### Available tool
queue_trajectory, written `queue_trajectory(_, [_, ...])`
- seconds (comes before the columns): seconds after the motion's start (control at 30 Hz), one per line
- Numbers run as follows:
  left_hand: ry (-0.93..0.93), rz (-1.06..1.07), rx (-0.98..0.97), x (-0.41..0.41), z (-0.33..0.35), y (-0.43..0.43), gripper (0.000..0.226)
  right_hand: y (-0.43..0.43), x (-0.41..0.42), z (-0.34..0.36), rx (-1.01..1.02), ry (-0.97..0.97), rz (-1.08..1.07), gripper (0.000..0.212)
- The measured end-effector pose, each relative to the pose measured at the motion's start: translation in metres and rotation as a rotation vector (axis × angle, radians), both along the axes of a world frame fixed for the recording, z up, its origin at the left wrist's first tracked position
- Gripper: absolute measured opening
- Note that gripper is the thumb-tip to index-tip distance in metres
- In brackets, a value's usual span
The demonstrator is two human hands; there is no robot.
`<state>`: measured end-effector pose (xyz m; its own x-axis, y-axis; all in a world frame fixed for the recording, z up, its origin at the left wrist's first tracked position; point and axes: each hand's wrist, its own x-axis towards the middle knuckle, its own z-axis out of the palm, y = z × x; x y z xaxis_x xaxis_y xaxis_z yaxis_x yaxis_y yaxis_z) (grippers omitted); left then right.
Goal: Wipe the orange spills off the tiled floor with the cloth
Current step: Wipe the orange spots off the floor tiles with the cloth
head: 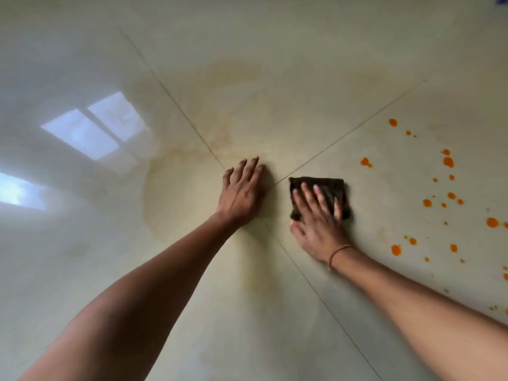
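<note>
Dark brown cloth [331,185] lies flat under the fingers [309,198] of my right hand [320,225], which are spread straight and press on it without curling round it. It is folded into a rough rectangle. Its long axis runs across the fingers, side to side, and its far edge shows just past the fingertips.

A thin bracelet [339,251] circles that wrist.

Left of the cloth, apart from it, my left hand [243,195] rests palm-down on the tiled floor [316,50], fingers straight and holding nothing. 2 grout lines [343,138] cross between the 2 hands, so the cloth sits on the tile to the right of the crossing, its near-left corner close to 1 line.

To the right of the right fingers, orange spills [448,162] are scattered as separate drops across the same tile. The nearest drop is a little beyond the cloth's far-right corner, and the rest run out to the frame edge.

Ahead of both sets of fingers and round the left hand, the glossy tile carries a faint yellowish film [233,78].

Far to the left, a window reflection [93,127] shines on the floor.
</note>
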<state>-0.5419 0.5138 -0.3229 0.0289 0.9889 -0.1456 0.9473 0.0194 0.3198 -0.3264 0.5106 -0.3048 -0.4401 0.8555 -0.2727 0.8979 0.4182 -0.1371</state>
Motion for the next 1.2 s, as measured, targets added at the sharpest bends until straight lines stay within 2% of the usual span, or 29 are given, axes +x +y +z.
queue_trajectory(0.17, [0.031, -0.121, -0.079, 0.042, 0.002, 0.039, 0.064, -0.084, 0.057, 0.007, -0.087, 0.044, 0.140, 0.080])
queue_trajectory(0.27, [0.073, -0.086, -0.157, 0.058, 0.008, 0.041, 0.076, -0.028, 0.083, 0.013, -0.088, -0.065, -0.008, 0.073])
queue_trajectory(0.33, [0.075, -0.132, -0.158, 0.067, 0.017, 0.054, 0.081, 0.028, 0.078, 0.014, -0.103, -0.065, -0.150, 0.071])
queue_trajectory(0.4, [0.071, -0.206, -0.173, 0.077, 0.028, 0.075, 0.085, 0.057, 0.070, 0.010, -0.117, -0.048, -0.196, 0.071])
queue_trajectory(0.5, [0.090, -0.276, -0.277, 0.087, 0.036, 0.094, 0.093, 0.022, 0.076, 0.001, -0.066, -0.024, -0.113, 0.078])
queue_trajectory(0.6, [0.200, -0.336, -0.414, 0.098, 0.040, 0.103, 0.119, -0.026, 0.099, -0.004, 0.003, 0.027, -0.038, 0.079])
queue_trajectory(0.7, [0.266, -0.314, -0.532, 0.111, 0.048, 0.103, 0.138, 0.026, 0.105, -0.004, -0.022, 0.013, -0.098, 0.073])
queue_trajectory(0.83, [0.319, -0.315, -0.567, 0.118, 0.044, 0.105, 0.145, 0.146, 0.082, 0.000, -0.085, 0.064, -0.296, 0.067])
queue_trajectory(0.93, [0.323, -0.316, -0.559, 0.118, 0.041, 0.106, 0.146, 0.149, 0.094, -0.002, -0.049, 0.048, -0.227, 0.069])
queue_trajectory(1.07, [0.338, -0.306, -0.568, 0.122, 0.046, 0.106, 0.146, 0.065, 0.120, -0.009, -0.026, 0.048, -0.006, 0.076])
queue_trajectory(1.13, [0.334, -0.300, -0.574, 0.125, 0.048, 0.106, 0.147, 0.080, 0.132, -0.008, -0.045, 0.003, 0.119, 0.074])
queue_trajectory(1.2, [0.335, -0.291, -0.569, 0.125, 0.046, 0.107, 0.148, 0.126, 0.135, -0.001, -0.021, -0.054, 0.116, 0.070])
